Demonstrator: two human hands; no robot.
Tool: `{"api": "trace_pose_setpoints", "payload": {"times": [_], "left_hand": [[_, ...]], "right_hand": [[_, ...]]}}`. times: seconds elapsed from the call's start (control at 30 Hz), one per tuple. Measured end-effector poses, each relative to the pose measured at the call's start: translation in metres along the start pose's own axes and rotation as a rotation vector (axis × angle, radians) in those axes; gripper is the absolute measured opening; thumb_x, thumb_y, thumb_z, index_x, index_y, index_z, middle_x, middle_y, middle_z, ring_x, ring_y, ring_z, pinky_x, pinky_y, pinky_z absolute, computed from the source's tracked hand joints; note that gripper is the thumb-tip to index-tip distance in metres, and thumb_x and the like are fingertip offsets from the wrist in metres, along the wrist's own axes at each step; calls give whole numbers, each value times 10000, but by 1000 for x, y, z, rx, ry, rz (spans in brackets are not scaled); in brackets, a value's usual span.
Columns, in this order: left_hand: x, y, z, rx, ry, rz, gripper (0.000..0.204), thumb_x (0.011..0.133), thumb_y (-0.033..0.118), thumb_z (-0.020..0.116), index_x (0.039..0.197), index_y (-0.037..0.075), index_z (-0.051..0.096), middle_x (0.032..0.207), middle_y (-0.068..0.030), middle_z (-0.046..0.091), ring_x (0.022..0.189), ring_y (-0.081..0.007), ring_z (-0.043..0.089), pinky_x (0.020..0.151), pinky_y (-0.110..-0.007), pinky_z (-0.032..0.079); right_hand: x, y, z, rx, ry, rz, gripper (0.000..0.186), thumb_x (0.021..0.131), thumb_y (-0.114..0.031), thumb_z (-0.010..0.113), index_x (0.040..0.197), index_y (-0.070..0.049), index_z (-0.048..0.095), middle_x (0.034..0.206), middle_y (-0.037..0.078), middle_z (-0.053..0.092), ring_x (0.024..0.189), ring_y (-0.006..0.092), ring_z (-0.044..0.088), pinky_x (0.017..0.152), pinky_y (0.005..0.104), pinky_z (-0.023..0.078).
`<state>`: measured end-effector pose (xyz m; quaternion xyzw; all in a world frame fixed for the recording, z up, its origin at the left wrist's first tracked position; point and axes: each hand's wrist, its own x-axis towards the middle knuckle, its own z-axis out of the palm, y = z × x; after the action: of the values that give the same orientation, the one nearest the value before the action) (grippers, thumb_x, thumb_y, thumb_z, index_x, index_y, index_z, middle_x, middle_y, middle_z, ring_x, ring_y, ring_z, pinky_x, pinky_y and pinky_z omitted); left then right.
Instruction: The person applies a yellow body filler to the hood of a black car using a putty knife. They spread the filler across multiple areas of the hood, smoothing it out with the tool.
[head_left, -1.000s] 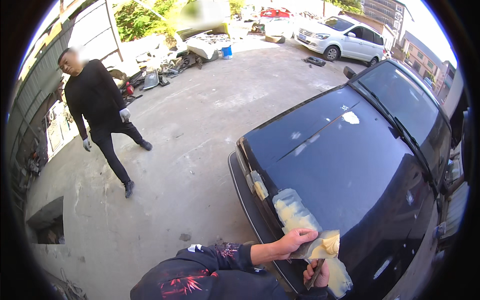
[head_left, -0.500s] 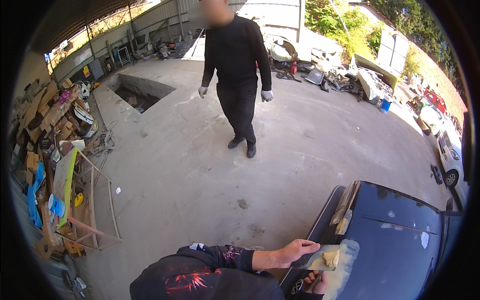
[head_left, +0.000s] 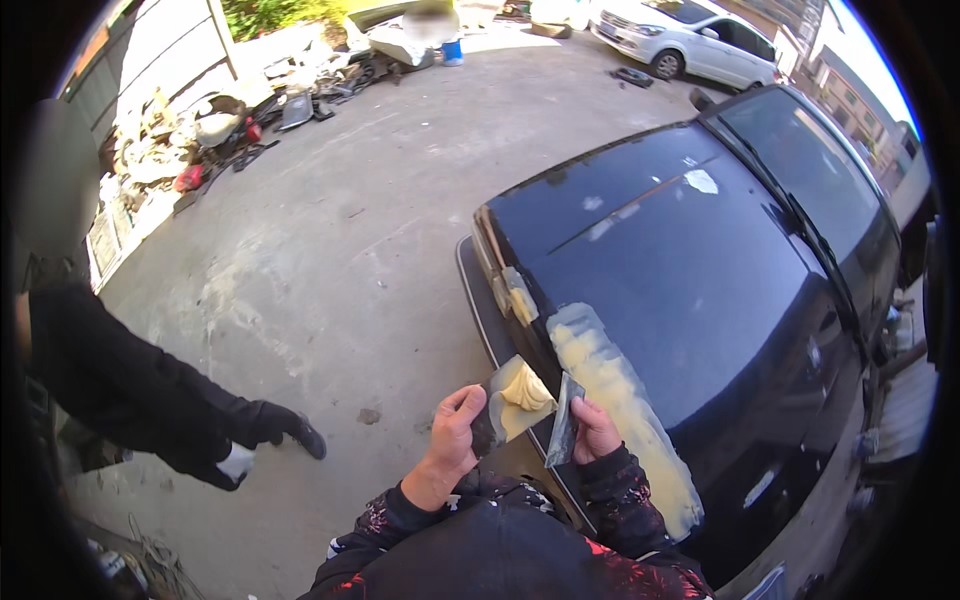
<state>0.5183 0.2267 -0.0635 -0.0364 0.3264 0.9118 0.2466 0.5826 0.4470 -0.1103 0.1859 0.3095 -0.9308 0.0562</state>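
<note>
My left hand (head_left: 456, 432) pinches a flat mixing board (head_left: 490, 425) by its left edge. A mound of cream-yellow body filler (head_left: 526, 390) sits on that board. In my right hand (head_left: 594, 432) is a filler spreader (head_left: 566, 420), a dark, thin blade held upright close to the board's right side. Both hands are in front of a dark car's hood (head_left: 650, 290). Along the hood's near edge runs a broad smeared band of pale yellow filler (head_left: 620, 400), with smaller patches at the front corner.
A person in black (head_left: 150, 390) with a white glove stands at the left. Scrap car parts (head_left: 215, 125) are heaped along the far wall. Beyond the hood a white car (head_left: 680, 40) is parked, and a blue bucket (head_left: 452, 52) stands at the back.
My view has swung to the right, bringing the dark car to the middle. The board and spreader now show side by side; before, the board partly covered my right hand.
</note>
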Motion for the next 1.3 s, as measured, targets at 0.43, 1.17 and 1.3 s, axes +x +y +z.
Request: {"api": "trace_pose_setpoints", "payload": {"times": [0.43, 1.17, 1.3], "left_hand": [[90, -58, 60, 490, -368, -249, 261, 967, 160, 667, 1081, -74, 681, 939, -69, 704, 798, -101, 642, 731, -231, 526], [26, -182, 104, 632, -454, -138, 270, 1022, 204, 582, 1036, -55, 658, 945, -64, 683, 822, -117, 627, 735, -252, 513], [23, -186, 78, 717, -349, -209, 284, 1019, 218, 586, 1057, -57, 650, 973, -76, 683, 844, -130, 639, 751, -262, 523]], "right_hand": [[-141, -34, 47, -1873, 814, -1091, 423, 697, 42, 665, 1095, -92, 719, 1072, 100, 627, 988, 300, 621, 910, 429, 506], [-231, 40, -104, -1640, 1303, -923, 452, 723, 1, 638, 1153, -123, 705, 1073, 103, 629, 1019, 310, 609, 921, 435, 483], [-269, 58, -197, -1660, 1572, -687, 454, 755, 27, 600, 1172, -126, 689, 1119, 98, 644, 1052, 303, 598, 931, 421, 464]]}}
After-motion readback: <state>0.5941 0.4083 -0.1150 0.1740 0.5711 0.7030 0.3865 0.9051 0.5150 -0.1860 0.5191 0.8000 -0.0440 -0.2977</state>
